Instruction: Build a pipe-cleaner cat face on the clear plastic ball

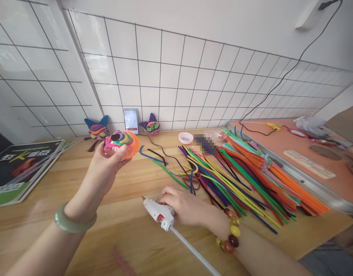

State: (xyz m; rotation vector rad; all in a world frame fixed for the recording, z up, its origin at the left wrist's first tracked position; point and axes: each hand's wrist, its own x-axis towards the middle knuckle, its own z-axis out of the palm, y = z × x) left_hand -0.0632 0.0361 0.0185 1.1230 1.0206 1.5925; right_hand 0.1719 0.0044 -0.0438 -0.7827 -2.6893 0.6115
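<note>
Two bare hands at work over a counter of pale wood [127, 222], seen from where I stand beside it.

Item: left hand [111, 163], a green bangle [74, 227] at its wrist; fingers clamped on a rounded, multicoloured craft piece with an orange edge [129, 145], raised above the counter toward the tiled wall.

Item: right hand [189, 205], wearing a bracelet of amber, yellow and dark red beads [235, 230]; fingers curled about the handle of a white plastic glue gun [155, 210], nozzle toward the left. A long translucent glue stick [193, 251] projects from its rear. Whether the gun touches the wood, I cannot tell.

Item: fuzzy craft stems in many colours [231, 184], heaped to the right of the right hand. Scissors with red handles [196, 180] lie beside the heap, among loose stems.

Item: small round pink bowl [185, 138], small pieces inside, too small to tell; clear plastic domes [221, 135] nearby.

Item, along the wall: blue-eared, multicoloured craft figure [97, 128]; upright phone, screen lit [131, 122]; purple-eared craft figure [152, 125].

Item: dark-covered printed booklet with green and white [29, 165], far left.
</note>
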